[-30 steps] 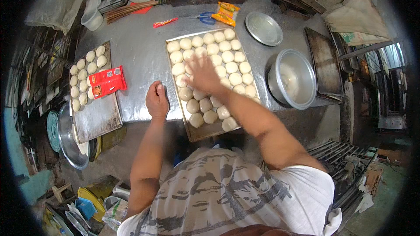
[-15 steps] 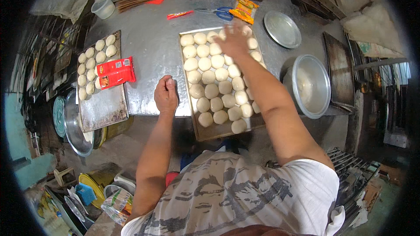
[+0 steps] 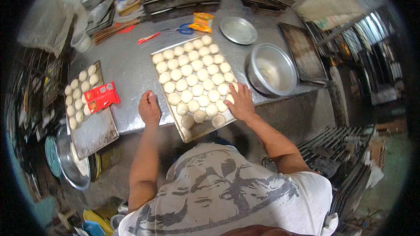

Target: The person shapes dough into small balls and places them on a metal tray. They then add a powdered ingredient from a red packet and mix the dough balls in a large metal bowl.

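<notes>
while our left hand point(image 3: 149, 107) rests flat and loosely open on the grey metal table point(image 3: 127, 67), just beside the near left edge of the big baking tray point(image 3: 190, 133), our right hand point(image 3: 240, 101) lies spread open on the tray's near right side, fingers touching the outermost dough balls point(image 3: 192, 80) there; neither hand grips anything. the tray sits tilted in the middle of the table, its near corner hanging over the table edge, and it is packed with pale round dough balls in rows of about four, roughly thirty-odd in all, though we cannot count those under our right hand. to the left we see a second tray point(image 3: 94, 129) with about a dozen dough balls in two rows at its far end and one red packet point(image 3: 101, 97) lying across it. to the right stands one round metal bowl point(image 3: 271, 70) with a whitish smear inside, and behind it one flat round metal plate point(image 3: 238, 30). one orange packet point(image 3: 201, 22), one pair of blue-handled scissors point(image 3: 183, 29) and one red pen-like thing point(image 3: 148, 38) lie at the far edge. one dark empty tray point(image 3: 302, 53) rests at far right
</notes>
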### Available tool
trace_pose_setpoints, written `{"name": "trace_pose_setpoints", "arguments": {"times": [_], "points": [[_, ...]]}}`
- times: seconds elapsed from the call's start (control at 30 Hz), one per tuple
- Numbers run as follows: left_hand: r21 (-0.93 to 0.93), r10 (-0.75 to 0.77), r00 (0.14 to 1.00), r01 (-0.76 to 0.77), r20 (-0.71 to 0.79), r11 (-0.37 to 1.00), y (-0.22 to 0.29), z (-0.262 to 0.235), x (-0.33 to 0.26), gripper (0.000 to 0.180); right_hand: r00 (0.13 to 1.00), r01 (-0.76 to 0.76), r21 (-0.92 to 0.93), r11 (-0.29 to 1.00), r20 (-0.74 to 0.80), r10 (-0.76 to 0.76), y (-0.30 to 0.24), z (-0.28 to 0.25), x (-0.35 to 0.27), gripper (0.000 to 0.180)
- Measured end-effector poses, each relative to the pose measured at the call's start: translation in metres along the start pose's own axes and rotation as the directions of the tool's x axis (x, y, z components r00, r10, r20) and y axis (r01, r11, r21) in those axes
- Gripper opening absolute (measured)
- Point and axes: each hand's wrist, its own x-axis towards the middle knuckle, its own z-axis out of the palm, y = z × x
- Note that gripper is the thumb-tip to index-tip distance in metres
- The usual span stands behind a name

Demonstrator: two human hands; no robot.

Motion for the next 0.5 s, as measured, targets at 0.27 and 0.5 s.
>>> {"name": "trace_pose_setpoints", "arguments": {"times": [0.27,0.5], "points": [[-0.605,-0.235,0.960,0.280,0.154,0.746,-0.005,0.003,-0.006,0.026,0.950,0.311,0.140,0.940,-0.040,-0.308,-0.035,0.028,-0.041,0.078],[-0.278,-0.200,0.866,0.353,0.458,0.893,0.017,-0.021,-0.086,0.020,0.984,0.115,0.438,0.892,-0.173,-0.042,0.043,-0.041,-0.012,0.027]]}}
